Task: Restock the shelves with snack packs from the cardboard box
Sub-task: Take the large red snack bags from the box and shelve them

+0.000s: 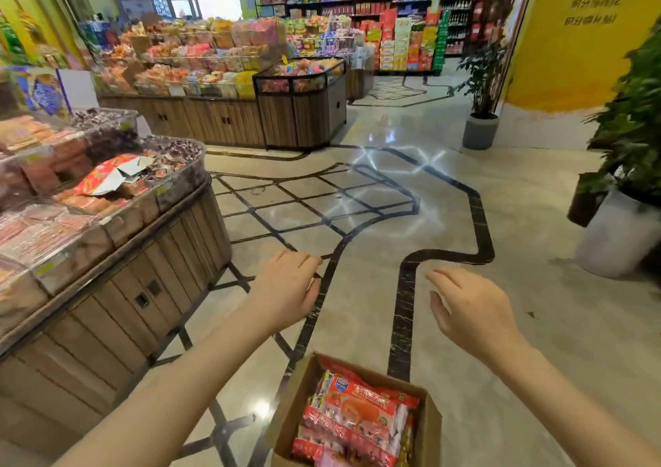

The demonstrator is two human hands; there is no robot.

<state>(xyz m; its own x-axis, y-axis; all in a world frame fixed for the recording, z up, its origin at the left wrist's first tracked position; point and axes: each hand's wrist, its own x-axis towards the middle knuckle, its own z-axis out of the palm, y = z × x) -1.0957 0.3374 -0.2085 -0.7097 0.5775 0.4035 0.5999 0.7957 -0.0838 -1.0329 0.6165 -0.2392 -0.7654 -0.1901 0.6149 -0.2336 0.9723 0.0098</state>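
Box: cardboard box (357,427) is sitting open, showing red snack packs (361,409).
Hands: left hand (286,291) and right hand (468,309) are hovering beyond the box, loosely curled, grasping nothing.

Box (286,413): brown cardboard, open-topped, stood on the floor at the bottom of the view, cut off by the frame edge.
Packs (361,413): red and orange, clear-windowed, piled loosely inside the box.
Shelves (118,252): wood-panelled stand at left, its clear bins filled with wrapped snacks.

Red-and-orange snack packs (361,416) fill a brown cardboard box (286,420) on beige floor (536,323) with black lines.
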